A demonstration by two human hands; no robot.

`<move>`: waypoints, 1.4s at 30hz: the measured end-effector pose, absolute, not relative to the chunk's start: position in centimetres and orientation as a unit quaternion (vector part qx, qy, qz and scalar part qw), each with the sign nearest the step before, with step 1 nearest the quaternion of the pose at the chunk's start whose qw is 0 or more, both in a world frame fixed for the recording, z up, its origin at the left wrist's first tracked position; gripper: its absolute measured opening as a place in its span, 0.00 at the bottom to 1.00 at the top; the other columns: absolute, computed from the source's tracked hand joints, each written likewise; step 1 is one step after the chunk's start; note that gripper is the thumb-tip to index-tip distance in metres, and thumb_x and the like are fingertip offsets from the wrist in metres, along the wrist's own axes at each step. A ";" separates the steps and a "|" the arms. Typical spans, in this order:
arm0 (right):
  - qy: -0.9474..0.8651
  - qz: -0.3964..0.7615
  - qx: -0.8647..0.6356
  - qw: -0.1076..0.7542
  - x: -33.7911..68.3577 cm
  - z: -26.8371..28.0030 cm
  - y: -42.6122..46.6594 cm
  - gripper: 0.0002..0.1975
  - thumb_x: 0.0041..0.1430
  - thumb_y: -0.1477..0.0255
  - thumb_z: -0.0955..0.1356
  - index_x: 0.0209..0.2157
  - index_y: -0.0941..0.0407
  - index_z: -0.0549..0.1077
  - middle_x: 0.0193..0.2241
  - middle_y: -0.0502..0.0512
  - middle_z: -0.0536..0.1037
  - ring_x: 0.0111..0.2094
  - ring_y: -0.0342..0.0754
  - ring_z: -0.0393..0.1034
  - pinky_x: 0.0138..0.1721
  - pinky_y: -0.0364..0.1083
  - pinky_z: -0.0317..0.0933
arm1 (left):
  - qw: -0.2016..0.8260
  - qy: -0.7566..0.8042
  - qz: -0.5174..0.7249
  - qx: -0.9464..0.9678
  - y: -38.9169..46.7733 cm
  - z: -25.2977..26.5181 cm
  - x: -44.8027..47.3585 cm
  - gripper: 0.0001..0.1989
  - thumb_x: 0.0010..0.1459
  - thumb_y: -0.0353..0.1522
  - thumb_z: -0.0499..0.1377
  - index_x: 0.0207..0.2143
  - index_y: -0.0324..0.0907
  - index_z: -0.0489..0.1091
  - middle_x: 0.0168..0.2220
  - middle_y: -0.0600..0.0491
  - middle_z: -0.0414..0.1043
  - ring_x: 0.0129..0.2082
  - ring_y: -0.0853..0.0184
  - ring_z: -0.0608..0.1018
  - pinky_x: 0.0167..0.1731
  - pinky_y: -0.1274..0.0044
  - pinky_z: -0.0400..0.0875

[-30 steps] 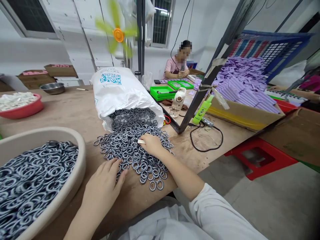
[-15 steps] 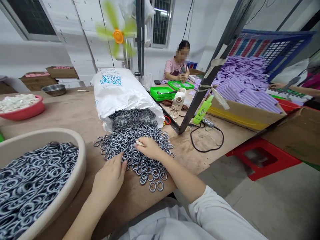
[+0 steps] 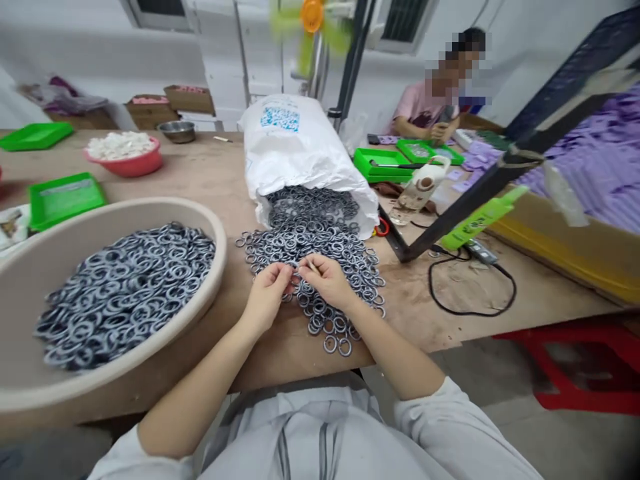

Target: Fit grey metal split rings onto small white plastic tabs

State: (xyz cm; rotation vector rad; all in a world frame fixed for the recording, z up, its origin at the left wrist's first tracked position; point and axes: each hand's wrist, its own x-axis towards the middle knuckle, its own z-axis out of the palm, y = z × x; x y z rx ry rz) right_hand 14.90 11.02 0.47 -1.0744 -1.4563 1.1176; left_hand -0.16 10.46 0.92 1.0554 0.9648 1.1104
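Many rings point(image 3: 300, 241) lie before the bag point(image 3: 310, 150); at them, your left hand point(image 3: 267, 293) pinches together, contents hidden, while your right hand point(image 3: 331, 283) clamps a stick point(image 3: 313, 267). You're seemingly handling rings; next calls for a steady grip.

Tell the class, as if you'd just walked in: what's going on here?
A person's right hand, holding a slim pale stick, and pinched left hand are close together over a heap of gray rings spilling from a white sack. Whether the left hand grips a ring is unclear. A large beige tub of similar rings stands to the left; a co-worker in pink is farther back.
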 end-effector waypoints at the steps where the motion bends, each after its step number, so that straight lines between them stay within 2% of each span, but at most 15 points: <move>1: -0.596 0.458 -0.444 0.487 14.9 0.4 11.0 0.15 0.53 0.58 0.69 0.31 0.56 0.70 0.25 0.46 0.66 0.26 0.41 0.56 0.29 0.42 0.54 | 0.623 0.412 0.490 0.449 10.5 0.8 -0.1 0.20 0.49 0.47 0.66 0.29 0.40 0.69 0.26 0.55 0.72 0.25 0.73 0.71 0.27 0.81 0.66; 6: -0.596 0.458 -0.433 0.498 14.9 0.0 11.0 0.14 0.50 0.61 0.72 0.31 0.55 0.70 0.26 0.47 0.68 0.27 0.41 0.59 0.30 0.43 0.57 | 0.629 0.394 0.509 0.436 10.5 0.6 -0.3 0.20 0.50 0.48 0.66 0.29 0.40 0.69 0.26 0.57 0.69 0.23 0.75 0.69 0.25 0.81 0.65; 11: -0.628 0.469 -0.376 0.495 15.2 0.3 10.8 0.18 0.51 0.61 0.74 0.44 0.52 0.75 0.34 0.50 0.73 0.34 0.45 0.66 0.38 0.46 0.62 | 0.639 0.368 0.486 0.470 10.3 0.7 -0.4 0.22 0.49 0.50 0.65 0.27 0.40 0.68 0.23 0.57 0.66 0.22 0.75 0.67 0.24 0.81 0.63; 14: -0.640 0.460 -0.361 0.499 15.1 0.3 10.9 0.17 0.51 0.60 0.75 0.42 0.51 0.78 0.36 0.52 0.74 0.37 0.47 0.68 0.42 0.49 0.63 | 0.664 0.359 0.462 0.465 10.1 0.6 -0.2 0.23 0.49 0.51 0.65 0.29 0.39 0.70 0.24 0.56 0.67 0.22 0.75 0.67 0.23 0.81 0.63; 18: -0.584 0.507 -0.364 0.519 14.5 -0.1 10.8 0.20 0.45 0.60 0.77 0.39 0.52 0.76 0.31 0.49 0.73 0.31 0.46 0.70 0.35 0.48 0.66 | 0.696 0.358 0.446 0.433 9.9 0.4 0.0 0.24 0.48 0.52 0.64 0.29 0.39 0.69 0.24 0.56 0.67 0.23 0.74 0.68 0.24 0.81 0.65; 22: -0.561 0.560 -0.345 0.502 14.1 -0.4 10.9 0.21 0.46 0.55 0.76 0.36 0.52 0.72 0.25 0.47 0.73 0.24 0.44 0.68 0.28 0.47 0.65 | 0.701 0.354 0.447 0.428 9.8 0.5 -0.1 0.23 0.48 0.50 0.66 0.28 0.39 0.68 0.21 0.59 0.62 0.21 0.76 0.65 0.21 0.83 0.62; 27: -0.621 0.413 -0.414 0.523 14.9 0.2 10.9 0.22 0.57 0.49 0.67 0.30 0.55 0.72 0.23 0.48 0.69 0.25 0.43 0.62 0.29 0.44 0.57 | 0.718 0.348 0.440 0.411 9.6 1.0 -0.4 0.22 0.48 0.48 0.66 0.25 0.41 0.63 0.21 0.59 0.61 0.21 0.76 0.64 0.22 0.82 0.63; 33: -0.765 0.221 -0.412 0.443 15.0 1.0 9.7 0.21 0.66 0.57 0.63 0.25 0.56 0.70 0.22 0.49 0.68 0.26 0.43 0.61 0.30 0.44 0.53 | 0.724 0.353 0.454 0.382 9.8 0.9 -0.5 0.20 0.47 0.46 0.66 0.26 0.41 0.62 0.20 0.60 0.61 0.19 0.76 0.63 0.21 0.82 0.62; 38: -0.778 0.217 -0.420 0.414 15.0 0.7 9.9 0.20 0.66 0.59 0.63 0.24 0.55 0.69 0.21 0.48 0.67 0.25 0.43 0.61 0.30 0.43 0.52 | 0.735 0.344 0.443 0.381 9.4 1.1 -0.8 0.21 0.47 0.46 0.67 0.26 0.42 0.61 0.19 0.61 0.59 0.19 0.76 0.61 0.22 0.82 0.61; 42: -0.711 0.257 -0.495 0.429 15.9 0.1 11.2 0.23 0.64 0.53 0.62 0.23 0.55 0.67 0.19 0.47 0.65 0.23 0.43 0.59 0.28 0.44 0.52 | 0.739 0.304 0.387 0.460 9.0 1.3 -0.9 0.22 0.53 0.49 0.62 0.24 0.41 0.61 0.20 0.60 0.58 0.20 0.76 0.61 0.24 0.81 0.63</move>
